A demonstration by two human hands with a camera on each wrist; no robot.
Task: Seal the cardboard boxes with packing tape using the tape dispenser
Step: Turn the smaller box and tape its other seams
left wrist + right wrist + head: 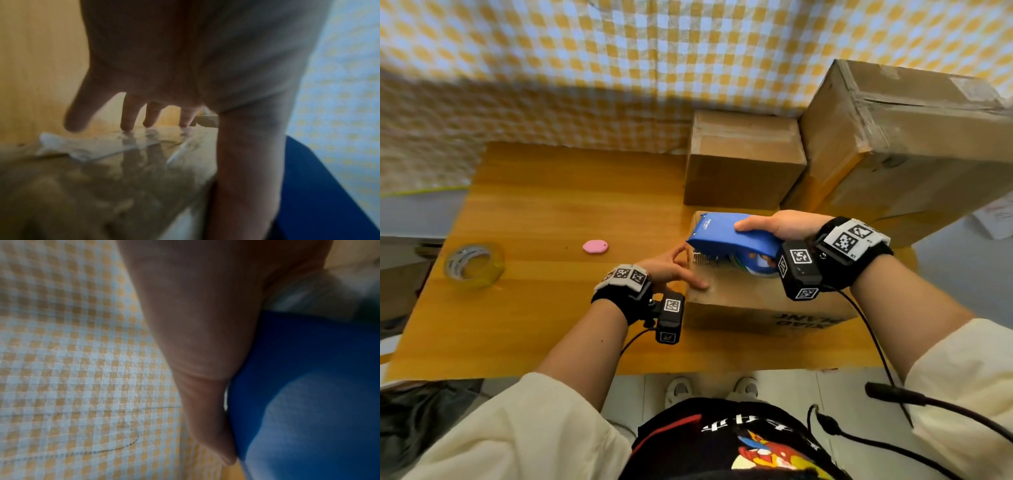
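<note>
Two hands on my near box (743, 301): left hand (671, 269), fingers spread, presses the tape (115, 146); right hand (787, 224) clamps the blue tape dispenser (726, 236).

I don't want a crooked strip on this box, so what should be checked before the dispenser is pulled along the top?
1. Right hand grips the blue tape dispenser: ok.
2. Dispenser's toothed end sits at the left edge of the near cardboard box: ok.
3. Left hand fingers press on the box top: ok.
4. Tape end stuck down under them: cannot tell, blurred.
5. Path along the top free: ok.
6. Tape left in dispenser: cannot tell.
</note>
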